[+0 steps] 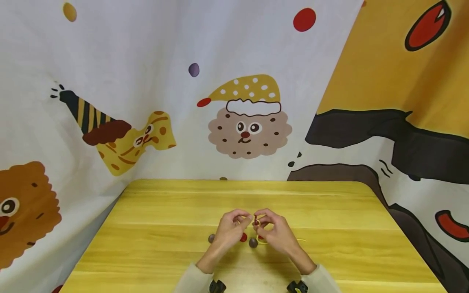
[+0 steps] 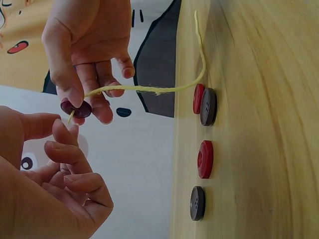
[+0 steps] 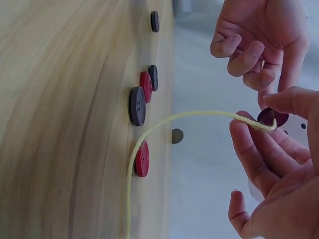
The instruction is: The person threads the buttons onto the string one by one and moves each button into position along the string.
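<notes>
Presently, we find the right hand pinching a dark red button between thumb and fingers, raised above the table and just beside the fingertips of the left hand. A yellow string passes through this button; a short end protrudes toward the left hand, while the long tail drops to the tabletop and shows on the outer side of the right hand. We observe the left thumb and index finger drawn together at the short end, the other fingers bent; with so small a contact, we cannot tell whether they grip the string. Below and between the hands we record a bright red button near the left and a grey button nearer the right. Beneath the right hand, beside the string, lies a second red button. We log another grey button on the outer side of the left hand. Beyond both hands, behind the table, hangs a printed curtain.
</notes>
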`<control>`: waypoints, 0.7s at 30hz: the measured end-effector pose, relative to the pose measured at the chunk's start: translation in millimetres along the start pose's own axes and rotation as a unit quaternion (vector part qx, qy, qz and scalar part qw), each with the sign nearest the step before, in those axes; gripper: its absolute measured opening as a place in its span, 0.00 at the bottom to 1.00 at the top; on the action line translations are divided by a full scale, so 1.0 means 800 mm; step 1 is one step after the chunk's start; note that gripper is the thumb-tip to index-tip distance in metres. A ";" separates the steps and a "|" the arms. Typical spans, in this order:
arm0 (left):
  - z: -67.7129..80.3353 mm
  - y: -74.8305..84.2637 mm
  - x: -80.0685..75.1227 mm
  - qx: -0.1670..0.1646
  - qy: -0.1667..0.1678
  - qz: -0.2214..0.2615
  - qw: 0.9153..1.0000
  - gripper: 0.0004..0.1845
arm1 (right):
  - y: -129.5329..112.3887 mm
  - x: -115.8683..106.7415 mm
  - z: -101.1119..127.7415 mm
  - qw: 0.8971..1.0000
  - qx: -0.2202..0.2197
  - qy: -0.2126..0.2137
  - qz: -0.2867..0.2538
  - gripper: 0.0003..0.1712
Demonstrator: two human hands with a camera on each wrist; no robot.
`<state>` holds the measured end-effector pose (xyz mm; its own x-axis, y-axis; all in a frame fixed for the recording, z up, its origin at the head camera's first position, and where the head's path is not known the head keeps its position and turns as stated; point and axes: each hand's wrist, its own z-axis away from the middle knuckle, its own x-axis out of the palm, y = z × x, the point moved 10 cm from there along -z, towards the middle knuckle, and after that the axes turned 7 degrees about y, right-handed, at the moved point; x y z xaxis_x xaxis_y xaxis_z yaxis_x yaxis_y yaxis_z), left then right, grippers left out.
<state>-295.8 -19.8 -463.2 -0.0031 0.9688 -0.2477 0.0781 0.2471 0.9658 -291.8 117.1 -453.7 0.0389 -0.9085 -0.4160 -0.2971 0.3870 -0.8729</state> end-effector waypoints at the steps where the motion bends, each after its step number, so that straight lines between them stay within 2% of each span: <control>1: 0.000 0.000 0.000 0.000 0.002 -0.003 1.000 0.12 | -0.001 0.000 0.000 1.000 -0.003 -0.001 -0.004 0.18; 8: -0.002 0.000 0.001 -0.004 0.003 -0.009 1.000 0.08 | -0.005 0.001 -0.001 1.000 -0.031 0.001 0.006 0.16; 21: 0.002 -0.001 0.001 -0.004 0.007 -0.007 1.000 0.09 | -0.001 -0.001 0.000 0.999 -0.030 0.007 0.020 0.17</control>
<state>-294.2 -19.2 -464.5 -0.0173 0.9653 -0.2605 0.0708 0.2611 0.9627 -291.7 117.6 -452.1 0.0114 -0.8945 -0.4469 -0.3550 0.4142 -0.8381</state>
